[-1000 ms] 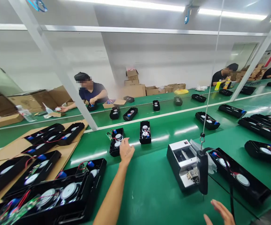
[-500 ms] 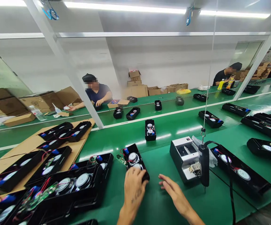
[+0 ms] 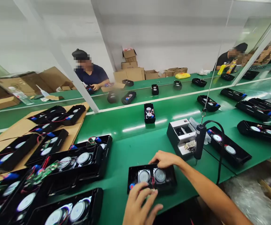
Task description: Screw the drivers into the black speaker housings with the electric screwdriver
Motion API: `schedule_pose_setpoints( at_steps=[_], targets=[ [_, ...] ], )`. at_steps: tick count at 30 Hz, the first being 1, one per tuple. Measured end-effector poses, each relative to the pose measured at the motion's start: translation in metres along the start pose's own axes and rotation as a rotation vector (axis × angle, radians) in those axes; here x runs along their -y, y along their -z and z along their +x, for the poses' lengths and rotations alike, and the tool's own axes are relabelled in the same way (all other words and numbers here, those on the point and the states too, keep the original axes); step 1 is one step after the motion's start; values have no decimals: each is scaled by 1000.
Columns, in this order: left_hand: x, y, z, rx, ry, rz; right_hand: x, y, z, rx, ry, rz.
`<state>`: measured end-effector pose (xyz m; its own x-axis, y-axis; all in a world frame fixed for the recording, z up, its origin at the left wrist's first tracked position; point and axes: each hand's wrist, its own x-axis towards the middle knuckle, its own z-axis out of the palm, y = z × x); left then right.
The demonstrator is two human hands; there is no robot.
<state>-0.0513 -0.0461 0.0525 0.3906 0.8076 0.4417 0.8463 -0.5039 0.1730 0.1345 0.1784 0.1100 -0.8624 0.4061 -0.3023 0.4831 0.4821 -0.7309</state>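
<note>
A black speaker box lies crosswise on the green bench before me. Inside it are two round speakers, red wires and a blue part at its left end. My right hand reaches over the box from the right, its bent fingers gripping the far rim. In front of the near edge, my left hand has its fingers spread, the tips at the rim. Whether they touch it, I cannot tell. An electric screwdriver hangs on a cable to the right.
More speaker boxes crowd the left, some on cardboard. A screw feeder stands beyond my right hand. One box sits farther back on the green surface. Two co-workers are across the line. Plastic bags lie at lower right.
The speaker box has turned from lengthwise to crosswise and come nearer. My right hand has moved from the bench onto its far rim; my left has moved off its top to the near side.
</note>
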Motion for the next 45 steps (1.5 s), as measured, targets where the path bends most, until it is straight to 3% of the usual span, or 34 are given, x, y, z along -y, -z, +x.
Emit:
schedule_pose_setpoints(
  at_steps=[3, 5, 7, 10, 13, 16, 24, 32, 36, 39, 42, 45],
  targets=[
    [12, 31, 2, -147, 34, -14, 4, 9, -3, -98, -6, -17],
    [18, 37, 6, -203, 65, -44, 14, 0, -16, -255, 53, -37],
    [21, 34, 9, -235, 105, -82, 26, -17, -34, -355, 205, -68],
    [24, 25, 14, -257, 172, -172, 39, -47, -56, -328, 366, -231],
    [30, 17, 19, -230, 223, -239, 43, -65, -63, -310, 277, -472],
    [42, 11, 22, -117, 202, -214, 44, -71, -61, -308, 189, -614],
    [54, 6, 27, 85, 139, -121, 61, -73, -54, -297, 205, -840],
    [63, 23, 32, 144, 119, -289, 46, -70, -48, -223, 247, -754],
    [65, 37, 38, 215, 201, -415, 30, -66, -53, -452, 232, -321],
    [64, 35, 40, 151, 344, -488, 25, -66, -56, -585, 298, -92],
    [61, 26, 39, 13, 392, -486, 30, -71, -56, -520, 358, -341],
    [57, 25, 38, 18, 274, -399, 40, -77, -54, -399, 277, -645]
  ],
)
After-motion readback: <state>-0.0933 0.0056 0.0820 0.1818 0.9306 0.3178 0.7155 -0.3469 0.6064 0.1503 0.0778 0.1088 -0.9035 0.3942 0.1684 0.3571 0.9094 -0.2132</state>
